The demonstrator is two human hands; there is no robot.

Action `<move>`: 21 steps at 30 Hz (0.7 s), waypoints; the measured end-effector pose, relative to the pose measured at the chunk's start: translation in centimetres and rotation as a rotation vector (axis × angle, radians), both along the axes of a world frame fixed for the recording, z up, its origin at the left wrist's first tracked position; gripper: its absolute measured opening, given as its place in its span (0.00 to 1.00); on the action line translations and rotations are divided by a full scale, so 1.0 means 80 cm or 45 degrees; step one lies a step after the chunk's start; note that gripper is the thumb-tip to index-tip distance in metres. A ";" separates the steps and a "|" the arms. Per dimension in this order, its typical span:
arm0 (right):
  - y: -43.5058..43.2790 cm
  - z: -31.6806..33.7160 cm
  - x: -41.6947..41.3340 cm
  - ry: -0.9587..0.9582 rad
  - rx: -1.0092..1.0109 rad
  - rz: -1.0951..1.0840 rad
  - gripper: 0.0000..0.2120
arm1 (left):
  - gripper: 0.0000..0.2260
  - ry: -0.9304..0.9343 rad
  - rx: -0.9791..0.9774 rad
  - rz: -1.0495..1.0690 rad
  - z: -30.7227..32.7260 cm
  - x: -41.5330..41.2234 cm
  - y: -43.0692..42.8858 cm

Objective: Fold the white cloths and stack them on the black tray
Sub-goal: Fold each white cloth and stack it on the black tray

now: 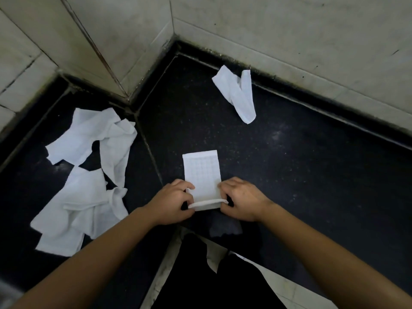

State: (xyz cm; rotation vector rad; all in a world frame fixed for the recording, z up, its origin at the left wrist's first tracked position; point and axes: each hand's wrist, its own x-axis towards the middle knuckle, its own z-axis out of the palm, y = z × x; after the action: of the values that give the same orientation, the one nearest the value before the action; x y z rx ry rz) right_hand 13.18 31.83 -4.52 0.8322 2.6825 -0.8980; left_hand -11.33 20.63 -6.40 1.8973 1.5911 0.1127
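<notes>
On black speckled surface: heap of loose white cloths at left; one crumpled cloth far right, near the wall; folded cloth at centre, flat, grid-woven, near edge turned up into a roll. Left hand and right hand at either end of that roll, fingers curled, pinching its corners between thumb and fingertips.

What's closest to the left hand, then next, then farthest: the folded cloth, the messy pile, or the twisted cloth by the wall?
1. Folded cloth, pinched by the left hand.
2. Messy pile, to its left.
3. Twisted cloth, far ahead on the right.
</notes>
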 end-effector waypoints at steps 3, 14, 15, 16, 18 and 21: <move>0.016 0.009 -0.012 -0.086 -0.070 -0.045 0.10 | 0.13 -0.096 -0.150 0.026 0.006 -0.010 0.022; 0.069 -0.016 -0.070 0.279 -0.544 -1.081 0.04 | 0.06 -0.643 -0.251 1.175 0.000 -0.036 0.080; 0.071 -0.020 -0.075 0.267 -0.542 -1.128 0.04 | 0.07 -0.662 -0.258 1.253 -0.004 -0.033 0.083; 0.072 -0.023 -0.079 0.255 -0.528 -1.173 0.04 | 0.08 -0.660 -0.255 1.309 -0.007 -0.031 0.086; 0.074 -0.030 -0.087 0.242 -0.494 -1.241 0.05 | 0.09 -0.618 -0.221 1.381 -0.017 -0.028 0.092; 0.076 -0.033 -0.094 0.236 -0.466 -1.302 0.05 | 0.10 -0.525 -0.165 1.431 -0.022 -0.022 0.099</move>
State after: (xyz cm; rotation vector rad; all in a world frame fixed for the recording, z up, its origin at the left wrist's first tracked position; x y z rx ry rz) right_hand 5.63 37.89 -7.16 2.1293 1.9791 -1.6319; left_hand -13.06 28.58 -8.12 0.6240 2.0731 0.7834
